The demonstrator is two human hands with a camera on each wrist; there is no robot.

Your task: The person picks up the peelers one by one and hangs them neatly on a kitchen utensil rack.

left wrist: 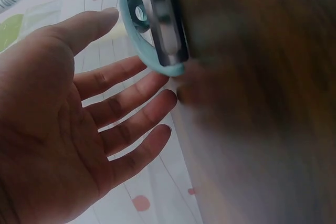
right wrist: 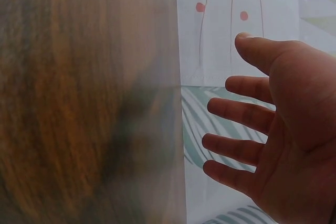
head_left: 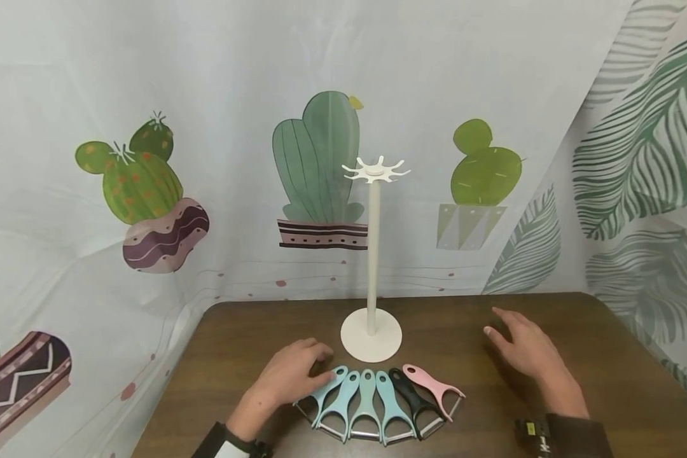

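A fan of Y-shaped peelers lies on the table in front of me: a light blue peeler [head_left: 319,395] at the left end, several blue and green ones in the middle, then a black peeler [head_left: 408,390] and a pink peeler [head_left: 429,383]. My left hand [head_left: 289,375] is at the left-end peeler, its thumb overlapping the handle in the head view. In the left wrist view its fingers are spread and relaxed, beside a peeler's blade [left wrist: 163,19]. My right hand [head_left: 527,350] hovers over the table's right side, fingers extended, holding nothing.
Behind the peelers stands a white rack [head_left: 373,254] with a round base and a ring of upturned hooks at its top; no peeler hangs on it. The brown wooden table [head_left: 446,324] ends at a white cloth [head_left: 235,191] printed with cacti and leaves.
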